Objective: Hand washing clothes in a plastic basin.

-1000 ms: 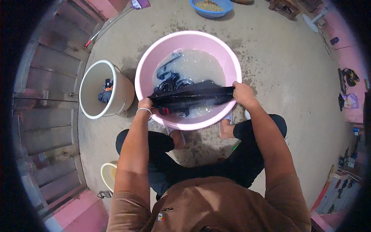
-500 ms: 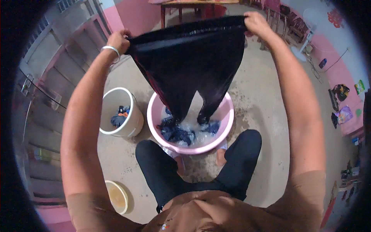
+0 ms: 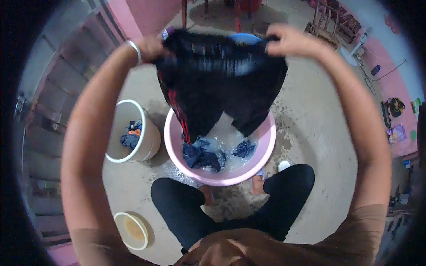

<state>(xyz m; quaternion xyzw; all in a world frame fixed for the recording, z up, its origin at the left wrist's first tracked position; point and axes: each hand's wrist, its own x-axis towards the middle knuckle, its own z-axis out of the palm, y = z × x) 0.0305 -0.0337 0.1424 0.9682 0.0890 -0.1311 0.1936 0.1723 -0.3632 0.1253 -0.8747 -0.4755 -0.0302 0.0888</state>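
Black trousers (image 3: 222, 88) with red stripes down one side hang spread between my two raised hands, over a pink basin (image 3: 221, 181). My left hand (image 3: 153, 48), with a bracelet at the wrist, is closed on one end of the waistband. At the other end my right hand (image 3: 290, 41) grips the waistband, slightly blurred. The lower legs of the trousers hang down into the basin's opening. Wet dark blue clothes (image 3: 204, 157) lie in cloudy water inside the basin, and a smaller dark piece (image 3: 244, 149) sits to their right.
Left of the basin stands a white bucket (image 3: 152, 141) with clothes in it. A small pale tub (image 3: 119, 221) of brownish liquid is at the lower left. Behind the trousers show a blue basin (image 3: 246, 38) and red table legs (image 3: 184, 13). A fan (image 3: 348, 56) stands far right.
Both hands have come down and closer together. The trousers have gone from taut to slack and folded at the waist, and their red stripes now show.
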